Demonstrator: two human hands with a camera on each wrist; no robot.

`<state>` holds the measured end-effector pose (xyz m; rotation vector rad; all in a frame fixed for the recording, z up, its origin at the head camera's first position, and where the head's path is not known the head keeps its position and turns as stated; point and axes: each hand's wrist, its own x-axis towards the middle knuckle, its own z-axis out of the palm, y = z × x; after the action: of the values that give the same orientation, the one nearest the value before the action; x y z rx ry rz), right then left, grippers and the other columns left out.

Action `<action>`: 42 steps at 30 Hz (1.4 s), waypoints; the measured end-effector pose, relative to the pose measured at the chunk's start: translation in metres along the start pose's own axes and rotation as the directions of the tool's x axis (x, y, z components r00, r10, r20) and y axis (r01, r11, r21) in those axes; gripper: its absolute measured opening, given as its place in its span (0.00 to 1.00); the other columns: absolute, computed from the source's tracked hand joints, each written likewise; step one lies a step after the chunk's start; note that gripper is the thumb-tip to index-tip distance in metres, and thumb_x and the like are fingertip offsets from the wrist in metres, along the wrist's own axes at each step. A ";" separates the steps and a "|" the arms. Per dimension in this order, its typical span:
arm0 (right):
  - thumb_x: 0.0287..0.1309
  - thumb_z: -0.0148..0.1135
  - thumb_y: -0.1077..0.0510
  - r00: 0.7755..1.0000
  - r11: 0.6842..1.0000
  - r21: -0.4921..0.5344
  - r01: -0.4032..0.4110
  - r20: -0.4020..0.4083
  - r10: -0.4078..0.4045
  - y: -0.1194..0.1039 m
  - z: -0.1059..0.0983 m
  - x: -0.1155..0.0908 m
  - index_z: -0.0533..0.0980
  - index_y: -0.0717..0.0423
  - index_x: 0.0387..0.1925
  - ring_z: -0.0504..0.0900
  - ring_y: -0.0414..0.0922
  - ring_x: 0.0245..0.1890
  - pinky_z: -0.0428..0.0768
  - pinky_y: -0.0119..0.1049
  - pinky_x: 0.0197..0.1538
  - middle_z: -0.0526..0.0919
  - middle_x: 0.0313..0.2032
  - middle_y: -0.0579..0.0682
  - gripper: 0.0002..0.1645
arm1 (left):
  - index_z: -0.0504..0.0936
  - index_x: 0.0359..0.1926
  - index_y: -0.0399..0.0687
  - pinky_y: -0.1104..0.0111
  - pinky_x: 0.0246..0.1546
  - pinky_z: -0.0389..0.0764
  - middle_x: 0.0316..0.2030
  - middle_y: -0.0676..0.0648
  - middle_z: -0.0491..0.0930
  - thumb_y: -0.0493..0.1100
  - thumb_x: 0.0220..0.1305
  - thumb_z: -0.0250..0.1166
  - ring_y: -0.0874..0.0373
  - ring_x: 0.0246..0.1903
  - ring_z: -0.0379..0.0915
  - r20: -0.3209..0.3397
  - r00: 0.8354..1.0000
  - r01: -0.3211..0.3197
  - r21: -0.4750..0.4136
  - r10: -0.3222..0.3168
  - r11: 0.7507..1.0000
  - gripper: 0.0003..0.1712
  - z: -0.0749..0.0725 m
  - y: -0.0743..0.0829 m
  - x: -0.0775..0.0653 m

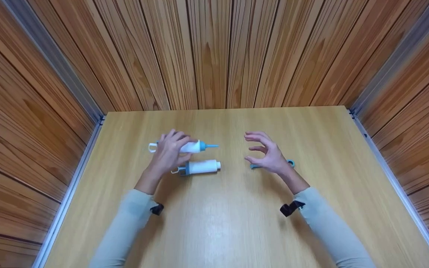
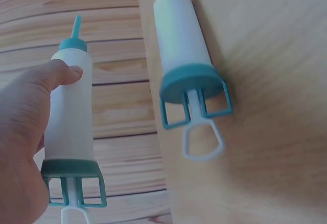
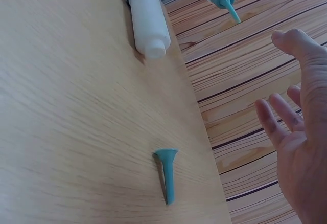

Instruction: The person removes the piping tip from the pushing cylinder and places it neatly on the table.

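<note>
My left hand (image 1: pixel 168 149) grips a white plastic syringe (image 2: pixel 71 101) round its barrel, the thumb lying along it. This syringe has a teal collar with finger loops, a white plunger ring and a teal nozzle (image 1: pixel 210 146) pointing right. It is held above the table. A second white syringe (image 1: pixel 203 166) lies on the table just nearer, its white tip (image 3: pixel 155 49) bare. To the right, my right hand (image 1: pixel 268 152) hovers with spread, slightly bent fingers and holds nothing. Below it on the table lies a teal flared nozzle (image 3: pixel 167 175), and a teal ring-shaped part (image 1: pixel 291 163) shows past the wrist.
The wooden table (image 1: pixel 214 223) is bounded by a slatted wood wall (image 1: pixel 214 56) at the back and walls on both sides. Metal rails (image 1: pixel 393 178) run along its side edges. A black wrist camera (image 1: pixel 291 208) sits on the right forearm.
</note>
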<state>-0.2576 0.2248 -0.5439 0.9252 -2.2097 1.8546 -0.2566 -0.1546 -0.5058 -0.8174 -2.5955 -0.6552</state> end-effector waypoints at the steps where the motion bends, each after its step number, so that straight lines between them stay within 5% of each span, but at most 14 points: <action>1: 0.56 0.77 0.80 1.000 1.000 -0.002 0.002 0.004 -0.002 0.000 0.001 0.000 0.76 0.74 0.69 0.81 0.38 0.71 0.89 0.34 0.66 0.70 0.73 0.81 0.38 | 0.92 0.59 0.50 0.44 0.56 0.81 0.57 0.42 0.91 0.44 0.66 0.83 0.40 0.57 0.81 0.002 1.000 -0.010 -0.002 0.010 1.000 0.21 0.001 0.002 0.001; 8: 0.58 0.76 0.78 1.000 1.000 -0.010 -0.017 0.013 0.017 -0.003 0.005 0.001 0.77 0.74 0.69 0.81 0.35 0.72 0.88 0.33 0.67 0.73 0.73 0.77 0.36 | 0.92 0.59 0.51 0.44 0.55 0.82 0.57 0.43 0.91 0.44 0.66 0.83 0.41 0.57 0.82 -0.010 0.998 -0.061 -0.013 0.061 0.998 0.22 0.004 0.017 0.006; 29: 0.61 0.76 0.77 1.000 1.000 0.000 -0.005 0.020 0.005 -0.016 0.023 0.004 0.76 0.73 0.69 0.85 0.37 0.68 0.89 0.34 0.66 0.77 0.71 0.75 0.35 | 0.92 0.60 0.54 0.46 0.57 0.82 0.58 0.44 0.91 0.48 0.67 0.82 0.43 0.59 0.81 -0.016 0.997 -0.082 -0.099 0.081 0.992 0.22 0.016 0.055 0.021; 42: 0.61 0.75 0.78 0.999 0.999 0.004 0.035 0.022 -0.035 -0.022 0.032 0.004 0.78 0.76 0.65 0.87 0.35 0.65 0.88 0.30 0.66 0.78 0.67 0.76 0.30 | 0.91 0.59 0.54 0.47 0.57 0.84 0.58 0.46 0.90 0.49 0.67 0.82 0.44 0.59 0.82 -0.006 0.993 -0.122 -0.070 0.122 0.990 0.21 0.020 0.077 0.028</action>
<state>-0.2404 0.1916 -0.5308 0.9839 -2.1885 1.8430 -0.2356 -0.0752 -0.4854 -0.9881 -2.5096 -0.7143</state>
